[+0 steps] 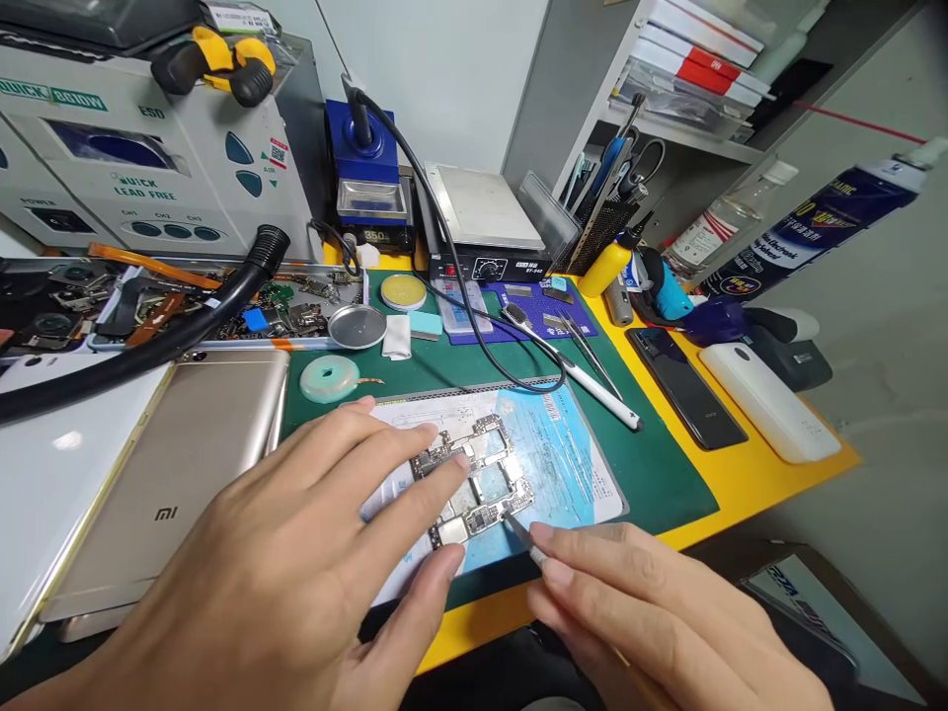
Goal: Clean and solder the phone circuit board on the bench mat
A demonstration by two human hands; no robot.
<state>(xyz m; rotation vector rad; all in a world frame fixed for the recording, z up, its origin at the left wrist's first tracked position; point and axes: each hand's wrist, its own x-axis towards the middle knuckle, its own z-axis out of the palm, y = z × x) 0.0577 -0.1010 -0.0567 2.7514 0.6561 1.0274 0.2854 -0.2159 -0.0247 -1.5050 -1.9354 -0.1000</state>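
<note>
A phone circuit board [485, 515] with two rectangular openings lies on a blue-and-white printed mat [563, 464]. My left hand [296, 553] reaches over it from the left, fingers spread, with fingertips resting on or just above the board's upper left part; the palm hides some of the mat. Between the thumb and fingers of my right hand [659, 602] is a slim pointed metal tool [527, 543], its dark tip at the board's lower right edge. Whether it is a knife or tweezers I cannot tell.
A white-handled brush [599, 393] and tweezers [592, 355] lie behind the mat. A black cable [451, 232] loops down to its back edge. Phones [170, 484] stand left, another phone [687, 387] right. A hot-air station [148, 158] and its hose [170, 331] occupy the back left.
</note>
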